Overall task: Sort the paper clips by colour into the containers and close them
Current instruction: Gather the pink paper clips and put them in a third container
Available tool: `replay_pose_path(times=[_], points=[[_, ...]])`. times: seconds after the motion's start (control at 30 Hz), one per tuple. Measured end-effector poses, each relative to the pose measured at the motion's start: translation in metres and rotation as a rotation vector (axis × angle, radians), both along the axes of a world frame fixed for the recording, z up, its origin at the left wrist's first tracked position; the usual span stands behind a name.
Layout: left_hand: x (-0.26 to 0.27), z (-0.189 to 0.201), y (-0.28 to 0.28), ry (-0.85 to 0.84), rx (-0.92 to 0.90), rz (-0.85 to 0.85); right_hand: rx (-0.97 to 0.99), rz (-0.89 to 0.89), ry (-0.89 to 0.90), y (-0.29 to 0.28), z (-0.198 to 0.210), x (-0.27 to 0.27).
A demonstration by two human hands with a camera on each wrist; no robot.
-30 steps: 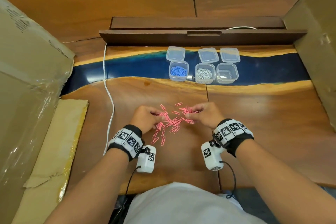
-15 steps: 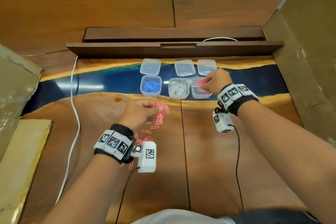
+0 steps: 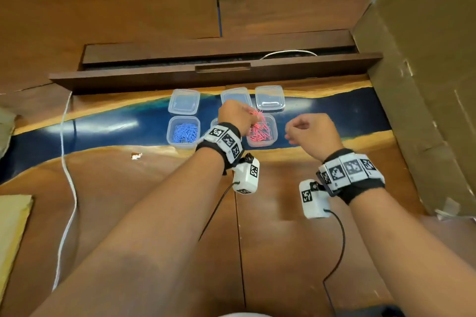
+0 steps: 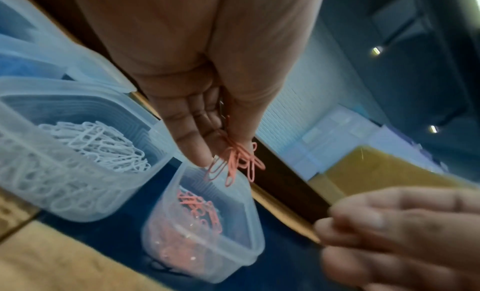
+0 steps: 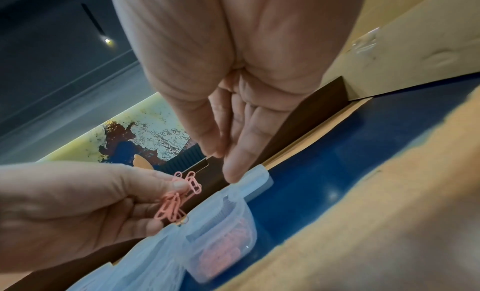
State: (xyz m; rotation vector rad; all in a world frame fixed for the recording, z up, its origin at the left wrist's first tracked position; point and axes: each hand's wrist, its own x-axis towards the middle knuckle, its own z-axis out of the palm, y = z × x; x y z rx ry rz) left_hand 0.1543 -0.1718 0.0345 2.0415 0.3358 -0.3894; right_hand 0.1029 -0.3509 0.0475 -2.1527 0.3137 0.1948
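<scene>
My left hand (image 3: 251, 116) hovers over the rightmost clear container (image 3: 275, 123), which holds pink paper clips. It pinches a small bunch of pink paper clips (image 4: 235, 162) just above this pink container (image 4: 207, 254). My right hand (image 3: 293, 131) hangs just right of that container, fingers relaxed and holding nothing (image 5: 223, 164). The blue clips container (image 3: 183, 133) stands at the left of the row. The white clips container (image 4: 78, 151) in the middle is mostly hidden behind my left wrist in the head view. Three clear lids (image 3: 270, 98) lie behind the containers.
A dark wooden ledge (image 3: 213, 73) runs behind the lids. A cardboard box (image 3: 425, 85) walls off the right side. A white cable (image 3: 67, 162) trails down the left of the table, with a small shiny scrap (image 3: 136, 156) near it.
My left hand has carried pink clips from the table up over the pink container. My right hand has drawn back to the right of that container, holding nothing.
</scene>
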Motion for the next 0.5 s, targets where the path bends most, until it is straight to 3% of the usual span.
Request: replay_pose_path(times=[0.17,0.3,0.43,0.5], points=[[0.002,-0.005,-0.011,-0.072,0.213,-0.18,0.073,-0.013,0.041,-0.011,-0.015,-0.021],[-0.008,0.005,0.001,-0.133,0.228,-0.274,0.036,0.019,0.018,-0.007,-0.02,-0.033],[-0.043,0.016,0.051,-0.175,0.147,-0.23,0.02,0.071,0.015,0.014,-0.023,-0.053],[-0.076,0.014,0.092,-0.125,0.21,-0.21,0.023,0.157,0.06,0.032,-0.029,-0.067]])
